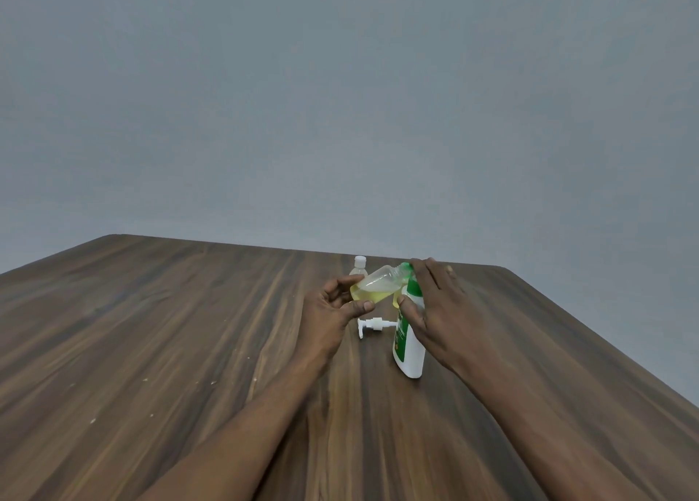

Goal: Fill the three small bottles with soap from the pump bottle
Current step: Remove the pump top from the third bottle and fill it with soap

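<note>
Streaked dark wood-grain table [189,330]; clear glossy plastic small bottle [378,279]; opaque white plastic pump bottle [410,353].

A tilted small bottle [372,285], part-filled with yellow soap, is held by the left hand [336,307] at the top of the soap bottle [410,349] gripped by the right hand [440,304].

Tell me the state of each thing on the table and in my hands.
Small clear plastic bottle: uncapped, tilted, partly filled with yellow soap, held by left hand.
White and green soap bottle: pump off, tilted, gripped by right hand.
White pump head: lying on wooden table.
Second small clear bottle: upright, white cap on.
</note>
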Tool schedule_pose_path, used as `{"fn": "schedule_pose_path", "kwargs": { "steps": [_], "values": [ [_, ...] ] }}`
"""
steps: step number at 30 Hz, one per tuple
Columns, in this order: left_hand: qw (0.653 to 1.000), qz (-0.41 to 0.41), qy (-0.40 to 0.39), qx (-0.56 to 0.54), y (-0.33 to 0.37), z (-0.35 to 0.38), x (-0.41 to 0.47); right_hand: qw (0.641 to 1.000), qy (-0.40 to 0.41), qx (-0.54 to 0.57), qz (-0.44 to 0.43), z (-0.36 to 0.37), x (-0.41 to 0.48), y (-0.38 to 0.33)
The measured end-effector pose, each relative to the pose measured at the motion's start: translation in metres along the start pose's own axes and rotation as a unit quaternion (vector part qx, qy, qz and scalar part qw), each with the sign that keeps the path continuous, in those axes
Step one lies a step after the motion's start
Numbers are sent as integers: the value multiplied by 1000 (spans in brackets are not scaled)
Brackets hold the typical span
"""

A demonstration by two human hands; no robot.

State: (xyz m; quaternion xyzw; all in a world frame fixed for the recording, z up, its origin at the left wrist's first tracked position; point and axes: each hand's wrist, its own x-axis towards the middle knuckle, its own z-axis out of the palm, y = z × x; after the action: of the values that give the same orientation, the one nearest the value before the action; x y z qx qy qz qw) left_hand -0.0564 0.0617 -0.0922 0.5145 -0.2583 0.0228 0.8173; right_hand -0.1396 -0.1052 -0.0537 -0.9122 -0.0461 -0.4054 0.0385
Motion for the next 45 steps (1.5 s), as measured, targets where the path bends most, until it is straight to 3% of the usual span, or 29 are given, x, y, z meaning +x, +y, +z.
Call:
{"fn": "schedule_pose_path", "kwargs": {
  "steps": [45],
  "values": [
    [1000,-6,-6,3,0,1,0,1000,-17,9,25,-3,-3,-5]
  ]
}}
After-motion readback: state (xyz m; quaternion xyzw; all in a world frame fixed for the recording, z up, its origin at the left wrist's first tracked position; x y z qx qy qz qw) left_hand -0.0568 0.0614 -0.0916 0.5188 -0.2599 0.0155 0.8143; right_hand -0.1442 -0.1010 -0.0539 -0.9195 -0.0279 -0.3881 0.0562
